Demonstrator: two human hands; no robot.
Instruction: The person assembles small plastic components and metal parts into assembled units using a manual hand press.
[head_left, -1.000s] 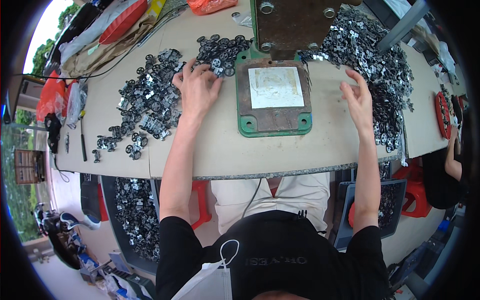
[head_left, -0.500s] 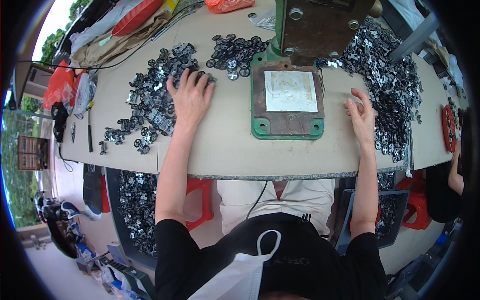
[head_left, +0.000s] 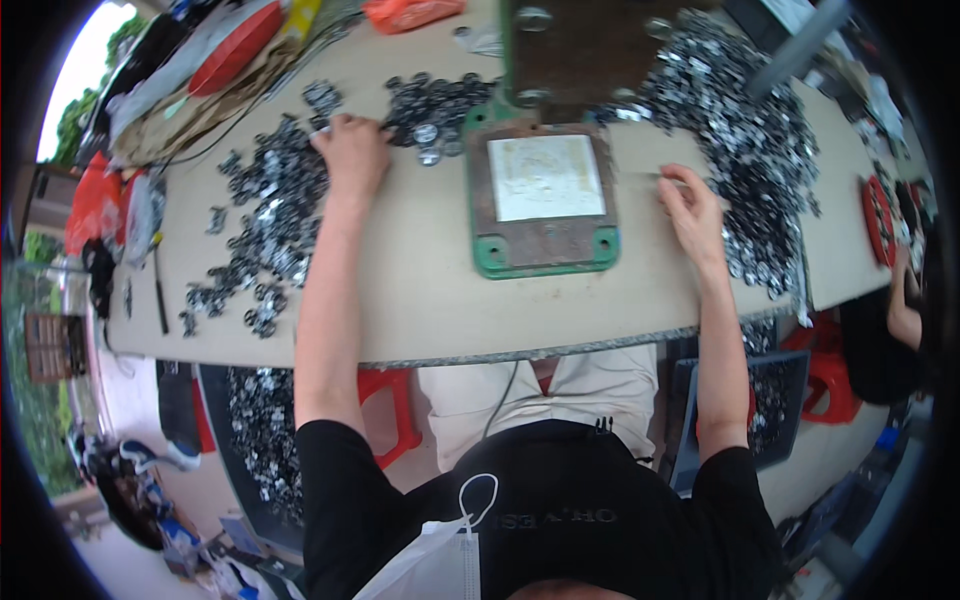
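My left hand (head_left: 355, 155) rests at the upper right edge of a loose pile of small black-and-silver wheeled parts (head_left: 275, 205), like toy car axles. Its fingers bend downward and motion blurs their tips, so what they hold, if anything, is hidden. My right hand (head_left: 692, 210) hovers over the table, left of a big heap of shiny silver-and-black pieces (head_left: 765, 150). Its fingers are loosely curved, thumb apart from them, with nothing visible between. Between my hands stands a green-based press (head_left: 545, 258) with a white pad (head_left: 547, 178) on its brown plate.
Black wheels (head_left: 430, 105) lie in a cluster behind my left hand. The press head (head_left: 590, 55) overhangs the plate. A screwdriver (head_left: 160, 285) lies at left, near red plastic bags (head_left: 92, 205). Bins of parts (head_left: 262, 435) stand below the table edge. Another person's arm (head_left: 905, 310) is at far right.
My left hand has moved up and in from the middle of the pile to its upper edge, fingers more bent. The right hand's fingers have curled slightly. The whole view has shifted and blurred.
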